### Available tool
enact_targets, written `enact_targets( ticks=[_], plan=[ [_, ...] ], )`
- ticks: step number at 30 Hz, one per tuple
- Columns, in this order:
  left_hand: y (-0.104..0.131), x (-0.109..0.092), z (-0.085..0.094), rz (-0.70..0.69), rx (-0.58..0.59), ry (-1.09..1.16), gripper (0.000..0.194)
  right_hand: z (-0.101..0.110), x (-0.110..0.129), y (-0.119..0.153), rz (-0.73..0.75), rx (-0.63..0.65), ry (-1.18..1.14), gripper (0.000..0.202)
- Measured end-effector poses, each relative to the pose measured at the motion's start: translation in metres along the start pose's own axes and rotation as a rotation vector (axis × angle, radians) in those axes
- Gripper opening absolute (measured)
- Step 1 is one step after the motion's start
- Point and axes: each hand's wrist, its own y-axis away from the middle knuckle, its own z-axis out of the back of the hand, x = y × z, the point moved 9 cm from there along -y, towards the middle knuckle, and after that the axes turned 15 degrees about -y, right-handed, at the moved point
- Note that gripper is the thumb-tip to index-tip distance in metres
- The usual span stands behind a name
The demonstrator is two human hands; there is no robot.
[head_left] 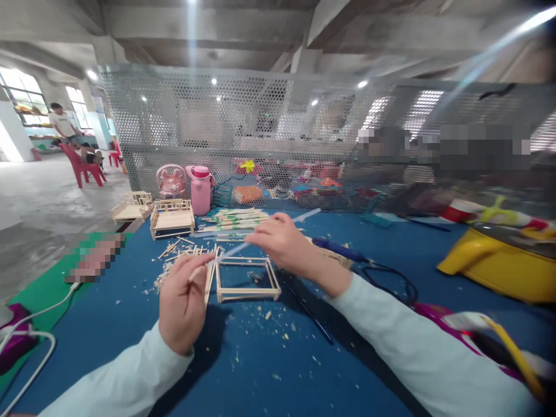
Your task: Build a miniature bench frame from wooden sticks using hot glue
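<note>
A translucent stick (237,249) is held slantwise between both hands above the blue table. My left hand (185,298) has its fingers closed near the lower end, beside some upright thin wooden sticks. My right hand (284,243) pinches the stick farther up, and its far end pokes out beyond the fingers. Below and between the hands, a rectangular frame of thin wooden sticks (249,295) rests on the table. Loose sticks and wood crumbs lie around it. Behind my hands is a pile of sticks with green marks (241,217).
Two small wooden stick models (172,220) (132,207) stand at the back left, near a pink bottle (200,194). A blue glue gun (339,249) with a cable lies right of my right hand. Farther right is a yellow container (504,266). A perforated metal screen (230,127) borders the back.
</note>
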Motion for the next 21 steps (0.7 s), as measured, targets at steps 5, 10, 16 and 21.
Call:
enact_targets(
  ticks=[5,10,16,21],
  plan=[
    [0.015,-0.019,-0.053,-0.145,0.625,-0.039,0.028,0.023,0.057,0.022,0.13,0.022,0.128,0.033],
    [0.036,-0.025,-0.068,0.043,0.901,0.169,0.042,0.041,0.048,0.035,0.134,0.099,0.163,0.027],
    [0.035,-0.02,-0.067,0.087,1.065,0.202,0.037,0.055,0.01,0.066,-0.201,0.162,-0.165,0.026],
    [0.042,-0.013,-0.071,0.014,1.182,0.183,0.035,0.05,0.016,0.067,-0.344,0.137,-0.388,0.021]
  ],
)
